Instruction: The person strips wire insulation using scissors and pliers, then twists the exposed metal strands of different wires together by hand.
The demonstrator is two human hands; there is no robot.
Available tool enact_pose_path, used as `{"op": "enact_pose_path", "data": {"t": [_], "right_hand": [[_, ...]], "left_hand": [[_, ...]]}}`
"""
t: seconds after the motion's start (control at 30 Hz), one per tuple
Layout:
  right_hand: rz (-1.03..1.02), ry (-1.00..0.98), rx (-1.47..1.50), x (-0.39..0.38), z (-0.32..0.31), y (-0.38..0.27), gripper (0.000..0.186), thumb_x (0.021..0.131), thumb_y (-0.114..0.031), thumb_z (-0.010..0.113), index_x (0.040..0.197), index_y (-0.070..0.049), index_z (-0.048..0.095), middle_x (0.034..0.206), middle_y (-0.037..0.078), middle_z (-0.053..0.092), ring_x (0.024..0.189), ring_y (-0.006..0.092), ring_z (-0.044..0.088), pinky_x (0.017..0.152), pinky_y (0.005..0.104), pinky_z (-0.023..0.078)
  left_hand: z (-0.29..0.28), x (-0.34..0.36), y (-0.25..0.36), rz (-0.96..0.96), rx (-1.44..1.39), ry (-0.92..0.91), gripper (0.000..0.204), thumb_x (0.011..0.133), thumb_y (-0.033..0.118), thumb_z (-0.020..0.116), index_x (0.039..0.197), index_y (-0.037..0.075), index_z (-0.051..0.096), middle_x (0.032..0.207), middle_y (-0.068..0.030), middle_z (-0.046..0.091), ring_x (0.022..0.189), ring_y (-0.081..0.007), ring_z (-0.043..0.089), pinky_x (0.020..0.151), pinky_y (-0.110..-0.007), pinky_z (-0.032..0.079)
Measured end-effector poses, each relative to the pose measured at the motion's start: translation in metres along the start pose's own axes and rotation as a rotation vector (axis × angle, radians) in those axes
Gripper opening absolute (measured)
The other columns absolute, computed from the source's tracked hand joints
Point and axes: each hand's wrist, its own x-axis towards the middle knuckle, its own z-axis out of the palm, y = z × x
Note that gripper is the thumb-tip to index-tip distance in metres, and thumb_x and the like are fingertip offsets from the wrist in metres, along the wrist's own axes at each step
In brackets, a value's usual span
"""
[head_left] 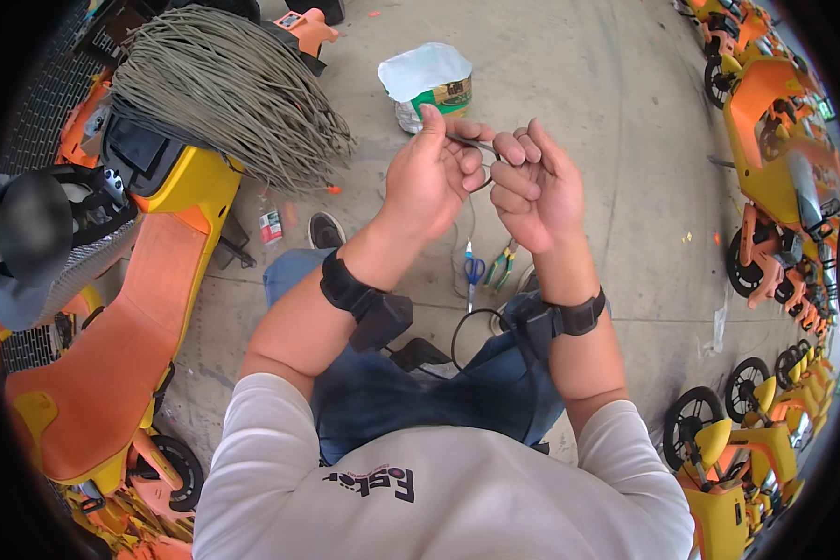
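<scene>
Bright, diffuse light, faint soft shadows on floor, left hand and right hand above shirt fairly sharp, scooters right of shirt bowed, black fisheye rim, person's head upper-left of shirt blurred

held wire: smooth | floor: matt concrete (scuffed in places) | jeans: denim cloth | scooter: smooth plastic

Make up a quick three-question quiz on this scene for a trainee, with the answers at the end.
1. True or false: on the floor, the pliers lie to the right of the scissors.
2. What are the left hand and right hand holding?
A. A bag
B. A dark cord
C. A helmet
3. Fill in: the scissors have ____ handles.

Key: 1. True. 2. B. 3. Blue.
</scene>
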Motion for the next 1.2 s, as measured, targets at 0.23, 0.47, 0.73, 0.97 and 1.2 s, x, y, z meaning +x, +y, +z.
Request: {"op": "enact_pose_path", "data": {"t": [0.23, 0.47, 0.73, 0.97, 1.2], "right_hand": [[0.141, 0.034, 0.022, -0.027, 0.017, 0.003, 0.034, 0.096, -0.029, 0.04, 0.066, -0.013, 0.038, 0.066, -0.002, 0.039, 0.044, 0.0042, 0.025, 0.037, 0.0187, 0.019], [0.18, 0.16, -0.113, -0.061, 0.031, 0.012, 0.034, 0.096, -0.027, 0.041, 0.065, -0.014, 0.034, 0.065, -0.002, 0.034, 0.045, 0.004, 0.02, 0.037, 0.019, 0.017], [0.164, 0.141, -0.098, -0.057, 0.033, 0.01, 0.034, 0.096, -0.028, 0.041, 0.065, -0.015, 0.032, 0.065, -0.003, 0.032, 0.045, 0.0041, 0.019, 0.037, 0.0199, 0.016], [0.15, 0.14, -0.067, -0.055, 0.033, 0.009, 0.035, 0.096, -0.029, 0.041, 0.065, -0.015, 0.033, 0.064, -0.004, 0.032, 0.045, 0.0041, 0.019, 0.037, 0.0195, 0.016], [0.108, 0.128, -0.054, -0.055, 0.032, 0.007, 0.036, 0.097, -0.026, 0.04, 0.064, -0.015, 0.032, 0.065, -0.003, 0.032, 0.045, 0.004, 0.018, 0.037, 0.0194, 0.016]], "left_hand": [[-0.003, -0.019, 0.013, -0.351, -0.153, -0.272, 0.052, 0.097, 0.052, 0.025, 0.063, 0.013, 0.033, 0.061, -0.0001, 0.032, 0.055, -0.0119, 0.028, 0.053, -0.027, 0.029], [-0.002, -0.049, 0.012, -0.372, -0.04, -0.307, 0.055, 0.097, 0.052, 0.025, 0.058, 0.013, 0.029, 0.056, -0.0022, 0.03, 0.055, -0.0148, 0.028, 0.055, -0.028, 0.032], [-0.002, -0.049, 0.015, -0.32, -0.036, -0.314, 0.055, 0.098, 0.049, 0.02, 0.055, 0.016, 0.028, 0.055, 0.001, 0.025, 0.053, -0.0127, 0.021, 0.053, -0.027, 0.031], [-0.009, -0.052, 0.019, -0.342, -0.046, -0.277, 0.055, 0.098, 0.048, 0.02, 0.055, 0.016, 0.028, 0.054, 0.0015, 0.025, 0.052, -0.0121, 0.022, 0.053, -0.027, 0.031], [-0.014, -0.054, 0.023, -0.352, -0.07, -0.264, 0.055, 0.099, 0.047, 0.022, 0.054, 0.016, 0.027, 0.053, 0.0019, 0.024, 0.052, -0.0118, 0.021, 0.051, -0.026, 0.03]]}}
